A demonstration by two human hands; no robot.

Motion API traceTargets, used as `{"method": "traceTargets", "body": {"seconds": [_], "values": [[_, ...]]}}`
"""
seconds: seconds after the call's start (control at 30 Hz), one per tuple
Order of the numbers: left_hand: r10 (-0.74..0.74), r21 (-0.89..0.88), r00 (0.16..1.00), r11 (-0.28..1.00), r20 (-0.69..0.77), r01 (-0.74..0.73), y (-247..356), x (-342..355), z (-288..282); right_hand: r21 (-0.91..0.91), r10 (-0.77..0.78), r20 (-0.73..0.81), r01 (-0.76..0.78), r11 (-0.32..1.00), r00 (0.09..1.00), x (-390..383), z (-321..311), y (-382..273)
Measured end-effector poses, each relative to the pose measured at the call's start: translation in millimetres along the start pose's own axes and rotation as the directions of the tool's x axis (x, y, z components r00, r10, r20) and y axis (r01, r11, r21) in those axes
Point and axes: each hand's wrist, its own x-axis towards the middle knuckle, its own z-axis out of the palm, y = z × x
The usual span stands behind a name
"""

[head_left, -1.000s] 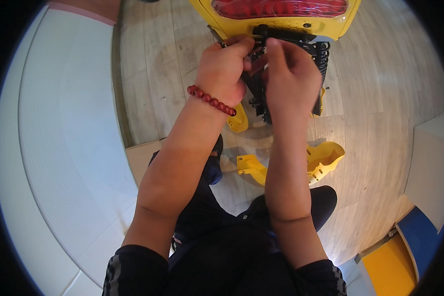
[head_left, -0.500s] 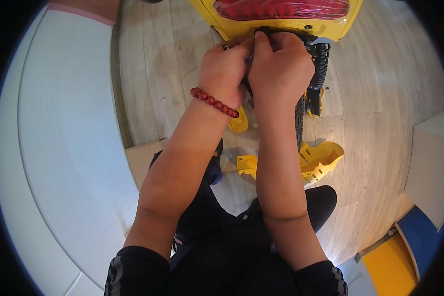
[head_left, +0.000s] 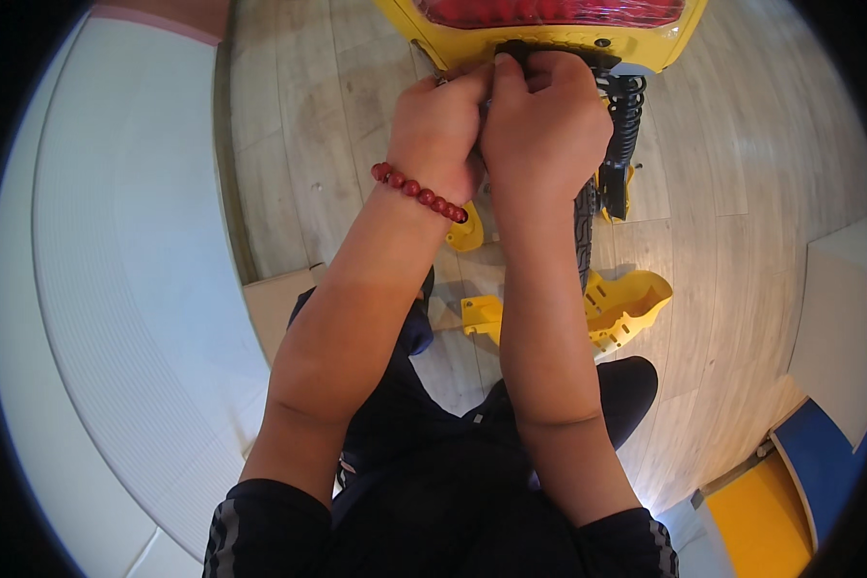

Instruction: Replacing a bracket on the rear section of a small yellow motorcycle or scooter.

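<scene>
Both my hands are at the underside of a yellow vehicle tail (head_left: 636,48) with a red tail light (head_left: 554,12) under clear film. My left hand (head_left: 438,125), below a red bead bracelet (head_left: 419,191), is closed, its fingertips mostly hidden behind the right hand. Thumb pressed to curled fingers, my right hand (head_left: 546,120) is closed beside it, against a black part (head_left: 520,48) under the tail. What either hand grips is hidden. Just right of my right hand is a black coil-spring shock absorber (head_left: 626,120); a black tyre (head_left: 584,226) shows beside my right forearm.
On the wooden floor (head_left: 722,241) lies a yellow slotted plastic cover (head_left: 636,306), with a smaller yellow piece (head_left: 467,234) near my left wrist. A long white panel (head_left: 135,270) runs along the left. Orange (head_left: 761,515) and blue panels (head_left: 824,462) stand at lower right.
The tail and its light sit slightly higher in the picture. Both hands have shifted very slightly, staying closed at the same spot.
</scene>
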Motion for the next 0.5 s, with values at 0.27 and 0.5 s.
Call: {"method": "traceTargets", "body": {"seconds": [0.27, 0.5], "values": [[-0.014, 0.014, 1.000, 1.000, 0.021, 0.014, -1.9, 5.1, -7.0, -0.065, 0.070, 0.124, -0.062, 0.996, 0.990, 1.5, -8.9, -2.4], [0.013, -0.016, 1.000, 1.000, 0.027, -0.012, -5.3, 8.8, -6.7, 0.029, -0.011, -0.028, 0.012, 1.000, 1.000, -4.0, 1.9, 0.6]]}}
